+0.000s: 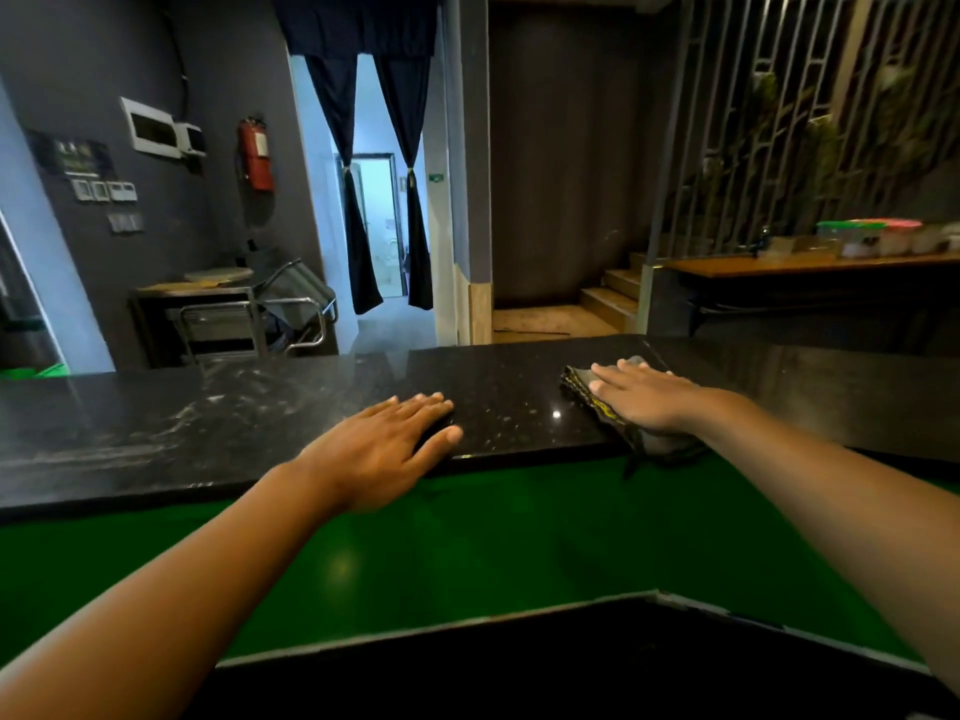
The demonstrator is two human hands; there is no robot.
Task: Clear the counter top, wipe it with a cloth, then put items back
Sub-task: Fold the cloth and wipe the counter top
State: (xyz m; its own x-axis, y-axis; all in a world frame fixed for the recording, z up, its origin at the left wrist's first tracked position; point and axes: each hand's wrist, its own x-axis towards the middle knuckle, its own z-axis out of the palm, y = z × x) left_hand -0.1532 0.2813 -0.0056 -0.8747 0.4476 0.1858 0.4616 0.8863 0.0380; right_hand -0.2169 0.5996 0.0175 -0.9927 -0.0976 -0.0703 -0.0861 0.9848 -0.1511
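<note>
A black speckled stone counter top (509, 397) runs across the middle of the view. My right hand (649, 397) lies flat with straight fingers on a dark grey cloth (582, 384) with a yellow-patterned edge, pressing it on the counter near the front edge. Part of the cloth hangs over that edge. My left hand (384, 449) rests flat on the counter's front edge, fingers straight, holding nothing. Pale smears show on the counter's left part (208, 407).
Below the counter's front edge is a glossy green panel (467, 553). Beyond the counter stand a metal trolley (249, 319), a curtained doorway (379, 226) and steps (613, 298). A wooden shelf (810, 265) at the right carries several lidded containers (878, 236).
</note>
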